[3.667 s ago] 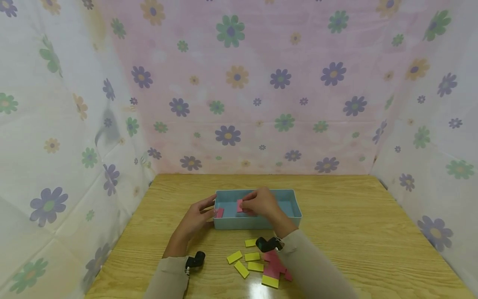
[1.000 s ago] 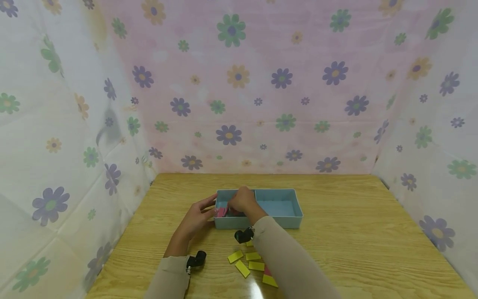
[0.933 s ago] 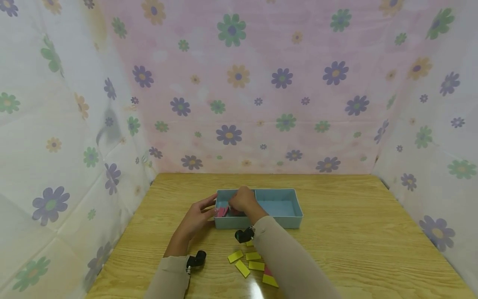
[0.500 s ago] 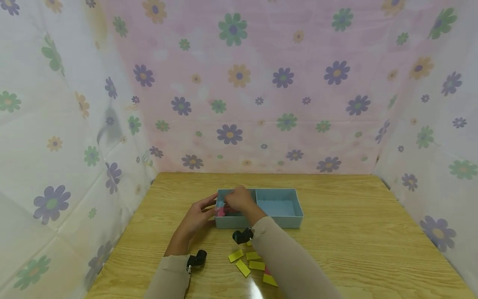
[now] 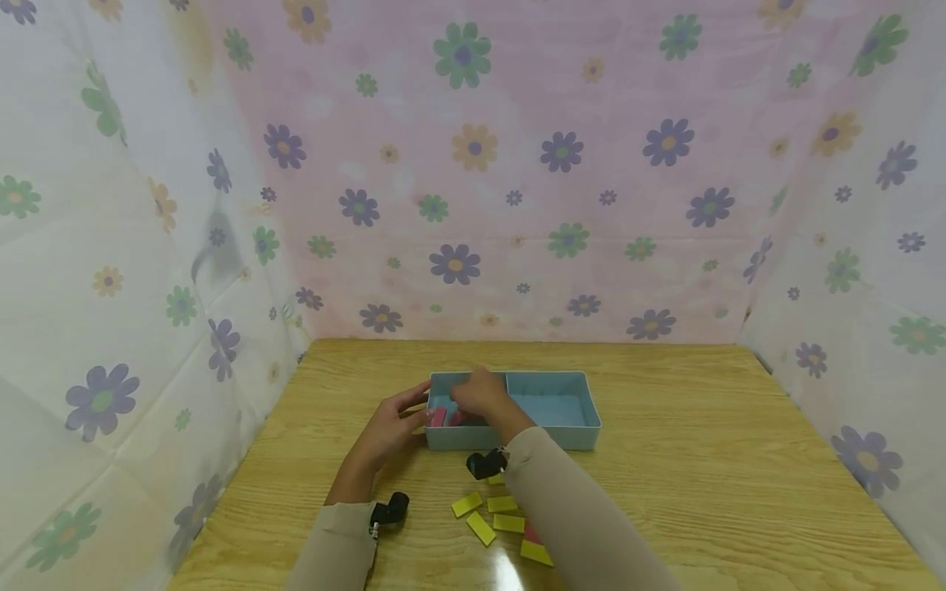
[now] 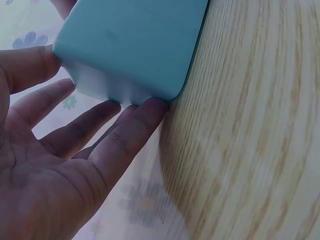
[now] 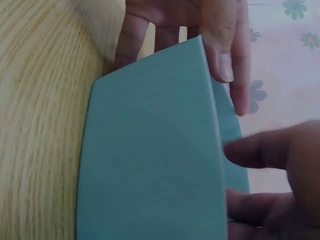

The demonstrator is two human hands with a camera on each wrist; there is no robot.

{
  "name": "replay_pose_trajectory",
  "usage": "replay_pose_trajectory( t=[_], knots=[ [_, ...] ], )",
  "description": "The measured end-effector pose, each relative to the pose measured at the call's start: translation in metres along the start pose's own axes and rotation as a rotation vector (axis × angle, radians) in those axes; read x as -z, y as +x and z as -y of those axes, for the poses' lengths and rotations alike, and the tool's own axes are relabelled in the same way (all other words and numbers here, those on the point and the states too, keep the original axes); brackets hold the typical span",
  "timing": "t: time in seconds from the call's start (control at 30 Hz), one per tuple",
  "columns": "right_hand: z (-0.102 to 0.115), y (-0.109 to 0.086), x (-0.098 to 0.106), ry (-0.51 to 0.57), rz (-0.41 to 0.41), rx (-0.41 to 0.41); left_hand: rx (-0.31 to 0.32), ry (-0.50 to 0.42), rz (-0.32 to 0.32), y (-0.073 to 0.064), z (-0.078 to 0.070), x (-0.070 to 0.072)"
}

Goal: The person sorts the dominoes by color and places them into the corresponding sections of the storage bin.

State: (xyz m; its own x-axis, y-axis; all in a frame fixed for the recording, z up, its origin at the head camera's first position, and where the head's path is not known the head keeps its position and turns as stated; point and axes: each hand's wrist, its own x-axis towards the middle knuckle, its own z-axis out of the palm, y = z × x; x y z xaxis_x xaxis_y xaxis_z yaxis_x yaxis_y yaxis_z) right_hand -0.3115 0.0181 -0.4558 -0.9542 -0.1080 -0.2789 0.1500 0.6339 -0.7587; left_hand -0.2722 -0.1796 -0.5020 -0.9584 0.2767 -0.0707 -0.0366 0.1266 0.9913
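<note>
A pale blue two-compartment box (image 5: 510, 439) stands on the wooden table. My left hand (image 5: 392, 427) holds its left end, thumb over the rim and the other fingers spread against the outside wall, as the left wrist view shows with the box's end wall (image 6: 115, 82). My right hand (image 5: 484, 394) reaches down into the left compartment with curled fingers. At its fingertips is a pink rectangular block (image 5: 459, 417), mostly hidden by the hand. Another pink block (image 5: 438, 417) is at the compartment's left end. The right wrist view shows right-hand fingers (image 7: 265, 150) reaching over the long wall.
Several flat yellow blocks (image 5: 481, 529) lie on the table in front of the box. A pink block (image 5: 532, 535) shows partly beside the right sleeve (image 5: 576, 509). The box's right compartment (image 5: 550, 408) shows its bare floor. Flowered cloth (image 5: 510, 180) surrounds the table.
My right hand carried a pink block from above the box's middle leftward and down into the left compartment. Just now it has shifted slightly right. My left hand has stayed at the box's end.
</note>
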Motion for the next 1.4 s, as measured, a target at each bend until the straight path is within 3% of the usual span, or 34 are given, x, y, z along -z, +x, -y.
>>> replay_pose_trajectory(
  t=[0.2, 0.53, 1.03, 1.4],
  knots=[
    [0.004, 0.001, -0.003, 0.035, 0.081, -0.034, -0.017, 0.01, 0.0, 0.001, 0.0, 0.002],
    [0.002, 0.003, -0.008, 0.108, 0.062, -0.006, -0.011, 0.013, 0.002, 0.003, 0.002, 0.003],
    [-0.001, 0.005, -0.009, 0.132, 0.058, -0.013, -0.002, -0.011, 0.007, 0.001, 0.003, 0.002],
    [-0.005, -0.008, 0.011, 0.085, 0.037, 0.124, -0.001, 0.0, 0.001, 0.0, 0.0, 0.0]
  ],
)
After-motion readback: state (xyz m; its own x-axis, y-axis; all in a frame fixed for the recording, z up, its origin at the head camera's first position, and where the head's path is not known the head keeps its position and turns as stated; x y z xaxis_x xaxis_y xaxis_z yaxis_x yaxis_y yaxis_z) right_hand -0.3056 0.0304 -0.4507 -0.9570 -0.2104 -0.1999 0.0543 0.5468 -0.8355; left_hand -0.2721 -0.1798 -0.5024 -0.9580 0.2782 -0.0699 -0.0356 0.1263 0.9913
